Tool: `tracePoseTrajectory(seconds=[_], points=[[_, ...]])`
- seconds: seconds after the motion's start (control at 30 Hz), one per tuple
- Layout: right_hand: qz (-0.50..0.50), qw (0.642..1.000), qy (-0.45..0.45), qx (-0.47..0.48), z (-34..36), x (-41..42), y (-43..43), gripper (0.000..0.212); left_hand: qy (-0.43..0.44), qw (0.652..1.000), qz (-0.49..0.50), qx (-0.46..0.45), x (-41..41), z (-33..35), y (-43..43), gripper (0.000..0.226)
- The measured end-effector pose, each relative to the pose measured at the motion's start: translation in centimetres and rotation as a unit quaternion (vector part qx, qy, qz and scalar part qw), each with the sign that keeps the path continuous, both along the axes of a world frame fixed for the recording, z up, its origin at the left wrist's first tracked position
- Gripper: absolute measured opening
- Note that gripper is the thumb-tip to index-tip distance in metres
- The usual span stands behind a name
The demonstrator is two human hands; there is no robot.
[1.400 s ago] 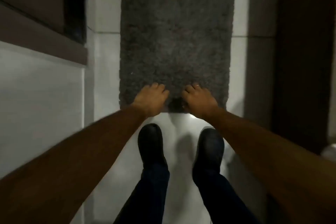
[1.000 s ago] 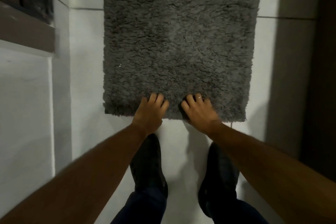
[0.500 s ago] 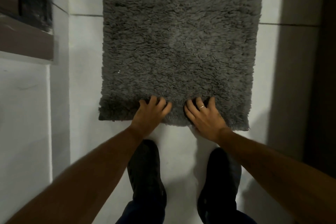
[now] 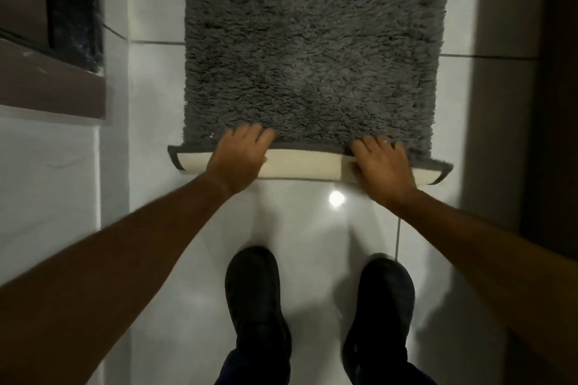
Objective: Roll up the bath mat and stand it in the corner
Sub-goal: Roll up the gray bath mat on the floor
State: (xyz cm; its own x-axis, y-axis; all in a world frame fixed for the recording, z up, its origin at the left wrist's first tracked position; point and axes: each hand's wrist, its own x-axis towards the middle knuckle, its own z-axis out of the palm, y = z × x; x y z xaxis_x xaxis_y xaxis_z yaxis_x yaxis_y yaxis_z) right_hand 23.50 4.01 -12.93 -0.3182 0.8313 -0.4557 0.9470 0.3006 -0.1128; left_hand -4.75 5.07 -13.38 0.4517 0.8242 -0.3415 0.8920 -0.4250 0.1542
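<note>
**Head view: mat edge turned over, roll just begun**

Head view looks down at a grey fluffy mat (image 4: 312, 50) lying flat on the white floor (image 4: 312, 259). It fills the middle and runs up to 12 o'clock, out of the picture. Its near edge is flipped over, so a pale strip of backing (image 4: 301, 166) shows between the two hands.

The left hand (image 4: 239, 156) sits at about 9 o'clock on that strip. The right hand (image 4: 383, 162) sits at about 3 o'clock on it. Both have fingers curled over the fold, pressing it down onto the fluff. They grip the folded edge, not clenched into fists.

The mat looks soft and floppy, and likely light. The backing looks smoother and a bit stiffer than the fluff. It should bend easily, but a loose roll may spring open. Hands set wide, near the two corners, would keep the roll even.

The long side of the mat points from 6 to 12 o'clock. The roll lies across, from 9 to 3 o'clock. Two dark shoes (image 4: 255, 300) stand near, at 6 o'clock.
</note>
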Motion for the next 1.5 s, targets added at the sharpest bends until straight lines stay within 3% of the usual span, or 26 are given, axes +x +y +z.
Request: tracePoseTrajectory(seconds=[0.1,0.17,0.2,0.3,0.33,0.43,0.6,0.7,0.77,0.83,0.9,0.97,1.0,1.07,1.17,1.27,1.33,1.4,1.5], points=[[0.05,0.995,-0.082,0.037,-0.4,-1.2,1.6,0.051,0.05,0.988,-0.075,0.128,0.4,-0.5,0.6,0.014],[0.095,0.99,-0.098,0.022,-0.7,-1.6,1.9,0.063,0.032,0.985,-0.091,0.145,0.9,-1.4,-0.1,0.011],[0.11,0.988,-0.103,0.019,-1.0,-1.7,1.8,0.063,0.033,0.987,-0.084,0.13,1.0,-1.9,-0.6,0.02],[0.131,0.986,-0.096,0.018,-1.7,-1.4,0.7,0.05,0.102,0.991,-0.088,0.022,0.5,-2.8,-2.1,0.077],[0.129,0.988,-0.085,0.018,-1.7,-1.1,0.2,0.05,0.123,0.988,-0.094,0.014,0.4,-3.0,-2.4,0.08],[0.13,0.987,-0.089,-0.006,-1.8,-0.6,-0.6,0.074,0.142,0.983,-0.095,0.062,0.6,-3.5,-2.6,0.061],[0.107,0.993,-0.034,-0.02,-1.7,-0.7,0.5,0.066,0.107,0.985,-0.109,0.08,0.8,-2.9,-1.4,0.052],[0.095,0.993,0.058,-0.04,-0.8,0.1,1.8,0.049,0.02,0.998,-0.062,-0.009,0.2,-1.4,0.1,0.051],[0.077,0.99,0.092,-0.074,0.2,0.6,2.5,0.04,-0.001,0.989,-0.008,-0.145,0.1,-0.5,1.1,0.049],[0.047,0.984,0.104,-0.137,0.7,1.1,2.7,0.041,-0.012,0.949,0.041,-0.313,0.2,0.2,1.7,0.052],[0.017,0.973,0.09,-0.211,0.7,1.5,2.2,0.045,-0.033,0.914,0.068,-0.399,0.3,0.5,1.5,0.057],[-0.02,0.963,0.087,-0.254,0.2,1.8,1.4,0.046,-0.058,0.924,0.068,-0.373,0.4,0.4,0.7,0.058],[-0.039,0.962,0.1,-0.249,0.0,1.9,1.2,0.046,-0.062,0.946,0.048,-0.315,0.3,0.3,0.1,0.056],[-0.043,0.978,0.106,-0.174,-0.2,1.9,0.8,0.048,-0.01,0.99,-0.04,-0.134,0.1,-0.2,-1.5,0.047],[0.046,0.999,0.006,-0.01,-0.5,1.1,-0.4,0.048,0.035,0.995,-0.071,0.066,0.2,-0.5,-2.9,0.036],[0.104,0.993,-0.016,0.045,-0.6,0.5,-2.4,0.053,0.018,0.997,-0.044,0.064,1.4,-0.7,-4.5,0.036],[0.108,0.993,0.002,0.05,-0.8,0.7,-3.6,0.063,0.054,0.998,-0.02,-0.015,1.8,-1.0,-5.9,0.067],[0.111,0.993,-0.044,-0.003,-0.9,0.9,-4.2,0.084,0.105,0.993,-0.027,-0.055,1.6,-1.4,-7.2,0.101],[0.107,0.989,-0.094,-0.029,-1.7,0.9,-3.8,0.092,0.118,0.992,-0.024,-0.029,1.1,-2.4,-7.3,0.11]])
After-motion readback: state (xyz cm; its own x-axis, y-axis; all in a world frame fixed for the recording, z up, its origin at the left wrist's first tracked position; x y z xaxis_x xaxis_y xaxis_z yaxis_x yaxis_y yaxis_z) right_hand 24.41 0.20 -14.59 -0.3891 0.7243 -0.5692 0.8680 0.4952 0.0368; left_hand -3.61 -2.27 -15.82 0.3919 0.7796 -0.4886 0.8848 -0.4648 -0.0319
